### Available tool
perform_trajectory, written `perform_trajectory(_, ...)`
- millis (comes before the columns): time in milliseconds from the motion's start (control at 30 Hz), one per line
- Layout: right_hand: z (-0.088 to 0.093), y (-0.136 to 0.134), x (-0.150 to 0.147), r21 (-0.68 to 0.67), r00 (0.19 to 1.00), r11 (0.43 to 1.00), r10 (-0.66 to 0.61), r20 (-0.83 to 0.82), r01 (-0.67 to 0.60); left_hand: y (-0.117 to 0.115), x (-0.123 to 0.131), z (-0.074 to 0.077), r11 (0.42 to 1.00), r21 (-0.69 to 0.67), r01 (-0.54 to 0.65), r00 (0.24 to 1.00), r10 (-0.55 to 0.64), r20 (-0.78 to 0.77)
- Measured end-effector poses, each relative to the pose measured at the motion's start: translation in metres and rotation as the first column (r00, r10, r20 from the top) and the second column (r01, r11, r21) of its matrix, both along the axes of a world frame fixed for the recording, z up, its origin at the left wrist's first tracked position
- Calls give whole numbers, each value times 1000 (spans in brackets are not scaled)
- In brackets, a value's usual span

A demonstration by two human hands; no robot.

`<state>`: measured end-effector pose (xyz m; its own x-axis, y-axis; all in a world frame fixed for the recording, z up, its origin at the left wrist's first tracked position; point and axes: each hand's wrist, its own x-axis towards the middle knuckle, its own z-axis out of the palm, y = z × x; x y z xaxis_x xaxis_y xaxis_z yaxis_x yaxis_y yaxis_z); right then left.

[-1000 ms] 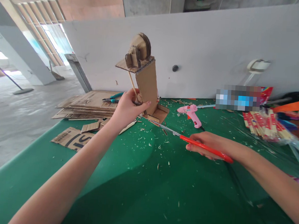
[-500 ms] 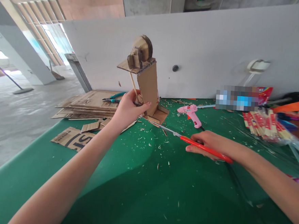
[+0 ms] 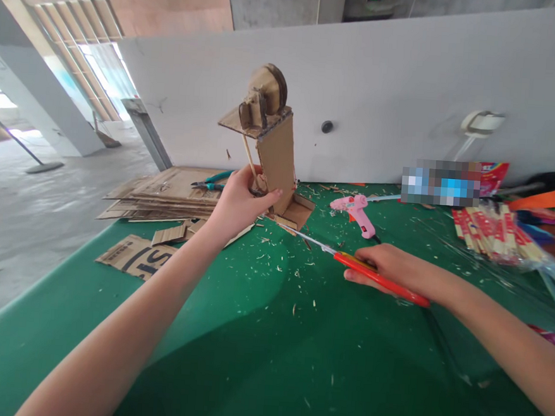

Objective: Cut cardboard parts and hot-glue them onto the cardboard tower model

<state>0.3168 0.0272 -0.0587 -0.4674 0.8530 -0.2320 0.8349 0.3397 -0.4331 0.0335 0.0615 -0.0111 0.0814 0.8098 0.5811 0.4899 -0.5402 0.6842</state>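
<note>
Upright on the green table stands a cardboard model, a tall narrow body with a flat top and a round disc piece on it. My left hand grips its lower part, thumb on the front face, beside a thin wooden stick that runs down from the top plate. In my right hand are red-handled scissors. Their blades point left and reach the cardboard base of the model; whether they are fully closed on it I cannot tell. Small scraps lie scattered around the base.
Behind my left hand are stacked cardboard sheets with teal-handled pliers on top. A printed cardboard piece lies nearer. A pink glue gun rests right of the model. Wrapped packets lie far right, before a white partition.
The scissor handles look closer together than before. The model and both hands otherwise keep almost the same place, with a slight shift of the whole view.
</note>
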Motion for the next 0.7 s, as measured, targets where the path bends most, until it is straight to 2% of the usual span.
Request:
perform_trajectory(133,-3,-4,0,31,1000,999,14,-10,-13,-2,0,1,1000,8,30,999,-30,28)
perform_trajectory(500,14,-14,-10,-130,1000,991,-22,11,23,-2,0,0,999,12,40,999,-40,23)
perform_trajectory(700,10,-12,-6,-100,999,994,36,2,-36,-4,0,0,1000,16,21,1000,-21,4)
